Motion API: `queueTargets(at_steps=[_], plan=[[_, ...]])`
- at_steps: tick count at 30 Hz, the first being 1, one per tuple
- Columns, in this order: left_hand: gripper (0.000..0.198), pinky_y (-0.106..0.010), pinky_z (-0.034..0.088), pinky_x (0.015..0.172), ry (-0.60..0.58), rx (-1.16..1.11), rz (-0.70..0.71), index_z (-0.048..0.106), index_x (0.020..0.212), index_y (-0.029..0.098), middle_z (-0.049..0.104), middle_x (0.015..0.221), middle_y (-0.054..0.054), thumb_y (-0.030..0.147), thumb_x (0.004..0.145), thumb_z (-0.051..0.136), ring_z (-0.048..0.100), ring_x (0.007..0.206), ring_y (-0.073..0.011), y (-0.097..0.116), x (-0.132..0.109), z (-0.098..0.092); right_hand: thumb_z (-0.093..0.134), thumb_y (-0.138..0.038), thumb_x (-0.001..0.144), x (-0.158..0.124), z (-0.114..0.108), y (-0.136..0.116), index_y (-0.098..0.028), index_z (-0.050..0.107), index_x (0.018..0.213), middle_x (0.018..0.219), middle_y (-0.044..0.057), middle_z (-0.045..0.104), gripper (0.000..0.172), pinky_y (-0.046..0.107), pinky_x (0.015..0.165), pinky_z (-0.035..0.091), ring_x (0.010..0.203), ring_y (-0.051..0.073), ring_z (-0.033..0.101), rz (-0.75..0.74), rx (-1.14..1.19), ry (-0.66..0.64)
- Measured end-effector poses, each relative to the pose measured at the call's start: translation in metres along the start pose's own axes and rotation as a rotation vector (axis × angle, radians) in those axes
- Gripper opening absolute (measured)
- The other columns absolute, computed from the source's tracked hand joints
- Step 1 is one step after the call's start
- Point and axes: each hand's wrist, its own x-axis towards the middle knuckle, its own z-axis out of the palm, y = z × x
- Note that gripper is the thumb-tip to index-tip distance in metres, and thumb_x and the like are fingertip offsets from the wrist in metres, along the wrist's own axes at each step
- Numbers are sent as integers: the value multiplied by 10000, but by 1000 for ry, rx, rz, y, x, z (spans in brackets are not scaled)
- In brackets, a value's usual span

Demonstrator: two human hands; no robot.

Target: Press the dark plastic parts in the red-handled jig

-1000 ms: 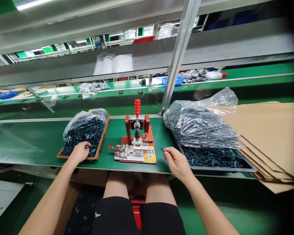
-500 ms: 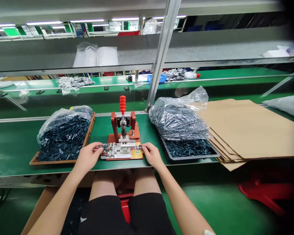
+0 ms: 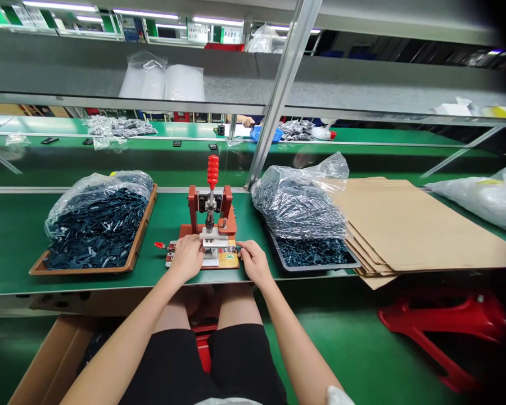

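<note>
A small red hand press [image 3: 209, 212] with an upright red-handled lever [image 3: 213, 171] stands on the green bench in front of me. My left hand [image 3: 189, 257] lies over the metal fixture at the press base, fingers curled down on it. My right hand [image 3: 252, 261] pinches something small at the fixture's right end, by a yellow label; I cannot make out what it is. A brown tray [image 3: 140, 236] of dark parts under plastic sits to the left. A dark tray [image 3: 320, 264] of similar parts, with a bag on it, sits to the right.
Flat cardboard sheets [image 3: 413, 225] are stacked at the right. A metal post [image 3: 278, 95] rises behind the press. A red stool [image 3: 442, 326] lies on the floor at the right, and an open carton [image 3: 46, 365] stands at lower left. A conveyor with bagged parts runs behind.
One second ago my left hand was in the left tray and my right hand near the right tray holding a small part. Both hands have since come to the press fixture.
</note>
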Motion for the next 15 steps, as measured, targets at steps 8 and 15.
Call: queueTargets(at_steps=[8,15], plan=[[247,-494,429,1019,-19,55,-13,690,924,169,684,1196,-133,128,883,450,590,1136,-322,6,-1,-3,598,-338,921,-1,5,5,-239,758,934,984,90,716,188,345,713,593,877,225,695,53,72,55],[266,-457,453,975,-63,93,-73,717,1008,155,723,1105,-136,174,883,483,623,1097,-316,13,7,-12,616,-288,884,4,19,-19,-227,736,945,927,58,705,148,333,762,563,814,193,662,11,45,-61]])
